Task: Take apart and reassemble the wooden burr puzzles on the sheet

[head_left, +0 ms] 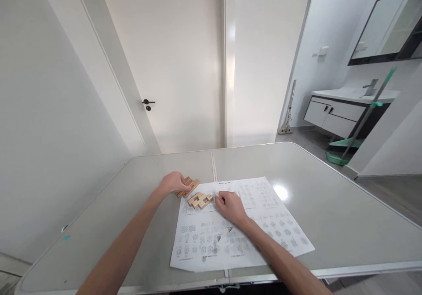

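Note:
My left hand (174,182) is closed, thumb and fingers on a small group of reddish-brown wooden blocks (192,188) at the upper left corner of the printed paper. Just right of and below that group, paler wooden blocks (199,200) lie on the sheet in a staggered, flat arrangement with gaps between them. My right hand (231,205) rests on the paper with its fingers curled, its tips close to the right end of the pale blocks. What those fingers may hold is hidden.
The large printed sheet (211,260), covered with small figures, lies on a grey folding table (329,207) with a centre seam. Behind it stands a white door (178,66). A washbasin cabinet (343,119), a mop (290,106) and a green dustpan (336,158) are at the right.

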Tool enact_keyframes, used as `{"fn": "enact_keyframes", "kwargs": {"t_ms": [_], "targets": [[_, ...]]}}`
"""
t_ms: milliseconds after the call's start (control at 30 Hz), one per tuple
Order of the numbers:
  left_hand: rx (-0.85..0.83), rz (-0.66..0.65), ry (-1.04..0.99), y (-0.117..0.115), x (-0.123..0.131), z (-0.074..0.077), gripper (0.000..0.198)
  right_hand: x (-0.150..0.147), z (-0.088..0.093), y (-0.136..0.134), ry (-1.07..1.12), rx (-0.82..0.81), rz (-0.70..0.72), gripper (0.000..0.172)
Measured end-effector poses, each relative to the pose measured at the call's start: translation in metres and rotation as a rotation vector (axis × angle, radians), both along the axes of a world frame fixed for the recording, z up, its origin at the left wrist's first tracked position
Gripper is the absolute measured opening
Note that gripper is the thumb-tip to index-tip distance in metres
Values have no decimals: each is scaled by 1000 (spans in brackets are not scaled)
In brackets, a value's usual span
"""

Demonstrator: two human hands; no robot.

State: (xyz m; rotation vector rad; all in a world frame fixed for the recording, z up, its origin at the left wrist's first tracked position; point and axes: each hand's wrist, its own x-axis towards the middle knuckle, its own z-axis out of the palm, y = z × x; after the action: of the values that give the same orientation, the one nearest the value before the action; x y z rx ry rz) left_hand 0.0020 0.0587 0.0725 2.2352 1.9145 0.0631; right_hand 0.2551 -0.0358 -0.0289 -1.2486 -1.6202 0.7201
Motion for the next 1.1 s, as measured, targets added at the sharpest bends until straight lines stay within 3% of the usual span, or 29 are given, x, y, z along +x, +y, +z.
{"fn": "enact_keyframes", "kwargs": {"t_ms": [233,333,433,533,733,900,1100], "targets": [[31,-46,-96,-8,11,20,32,-2,5,7,404,-174,152,28],[59,-108,-152,-11,32,33,35,1,10,7,595,-261,284,45],[78,-174,-209,-18,62,41,38,4,17,4,984,-391,527,66],[120,-199,-258,-28,93,35,36,6,22,1,1253,-471,695,66],[129,-207,-395,-46,130,10,19,9,19,12,1351,-492,462,35],[45,-210,-614,-40,122,1,24,10,15,18,1336,-463,374,27],[-59,-116,-999,-30,108,-14,52,10,12,20,1267,-443,279,28]]}}
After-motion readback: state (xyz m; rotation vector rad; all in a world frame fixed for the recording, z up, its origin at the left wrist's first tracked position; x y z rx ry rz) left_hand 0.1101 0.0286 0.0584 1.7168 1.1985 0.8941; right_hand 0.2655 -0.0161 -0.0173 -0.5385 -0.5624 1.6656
